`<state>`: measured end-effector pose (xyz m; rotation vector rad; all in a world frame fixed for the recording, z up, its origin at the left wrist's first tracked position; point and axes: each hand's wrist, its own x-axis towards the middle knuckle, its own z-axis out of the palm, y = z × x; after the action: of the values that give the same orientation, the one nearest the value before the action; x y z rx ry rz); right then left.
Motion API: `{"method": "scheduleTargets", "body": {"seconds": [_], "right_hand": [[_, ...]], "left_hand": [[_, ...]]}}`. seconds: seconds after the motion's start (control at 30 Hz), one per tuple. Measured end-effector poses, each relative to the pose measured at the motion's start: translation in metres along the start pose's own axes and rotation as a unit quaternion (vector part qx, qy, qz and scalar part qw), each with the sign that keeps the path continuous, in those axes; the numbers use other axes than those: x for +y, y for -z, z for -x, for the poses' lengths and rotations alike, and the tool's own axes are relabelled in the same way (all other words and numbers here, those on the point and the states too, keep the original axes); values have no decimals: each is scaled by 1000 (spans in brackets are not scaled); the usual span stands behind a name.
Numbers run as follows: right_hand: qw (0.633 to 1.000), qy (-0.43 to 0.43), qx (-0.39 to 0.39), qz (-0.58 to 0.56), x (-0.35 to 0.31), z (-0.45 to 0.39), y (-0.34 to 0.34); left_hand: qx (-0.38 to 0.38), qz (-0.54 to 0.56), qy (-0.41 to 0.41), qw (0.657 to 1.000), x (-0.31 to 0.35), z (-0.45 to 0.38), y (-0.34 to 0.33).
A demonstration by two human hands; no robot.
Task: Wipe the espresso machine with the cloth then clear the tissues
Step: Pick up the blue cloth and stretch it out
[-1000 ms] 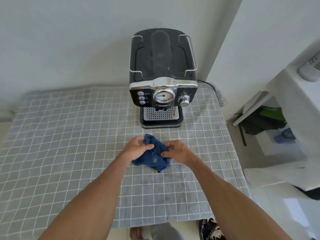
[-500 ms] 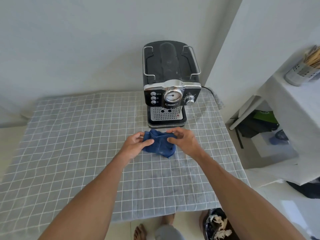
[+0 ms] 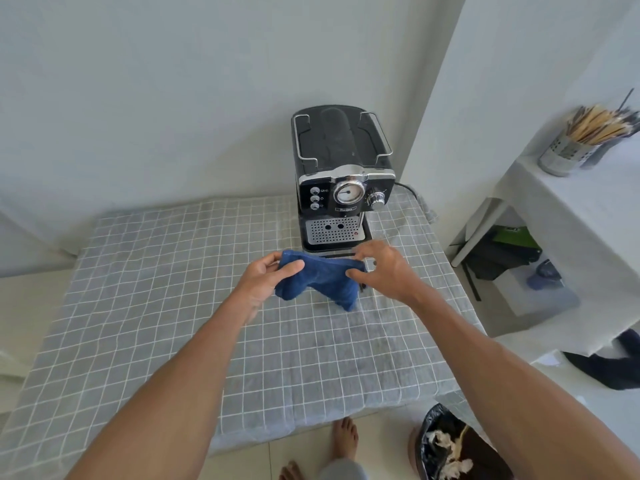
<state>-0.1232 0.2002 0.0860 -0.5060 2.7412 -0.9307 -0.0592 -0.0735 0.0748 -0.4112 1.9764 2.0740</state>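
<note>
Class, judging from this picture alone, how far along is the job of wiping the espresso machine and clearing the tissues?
Early on. Done: the blue cloth is off the checked tablecloth. In hand: the left hand and right hand stretch it between them, in front of the espresso machine, not touching it. Left: all the wiping. No tissues lie on the table; crumpled ones sit in the bin.

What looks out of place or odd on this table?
Nothing is spilled or damaged. The machine stands upright, and both hands hold the cloth above the table. Oddly, no tissues lie there; crumpled ones show only in the bin.
</note>
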Motion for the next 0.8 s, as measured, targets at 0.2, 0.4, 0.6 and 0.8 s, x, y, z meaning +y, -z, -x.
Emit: {"method": "scheduleTargets", "body": {"seconds": [0.2, 0.4, 0.6, 0.8], "right_hand": [[999, -14, -17, -44, -5, 5, 3], [989, -53, -135, 21, 9, 17, -21], [983, -120, -135, 16, 39, 31, -39], [984, -167, -6, -63, 44, 23, -17]], "left_hand": [[40, 27, -37, 998, 17, 2, -1], [97, -18, -69, 993, 30, 0, 0], [124, -78, -92, 985, 35, -1, 7], [212, -186, -98, 954, 27, -4, 20]]}}
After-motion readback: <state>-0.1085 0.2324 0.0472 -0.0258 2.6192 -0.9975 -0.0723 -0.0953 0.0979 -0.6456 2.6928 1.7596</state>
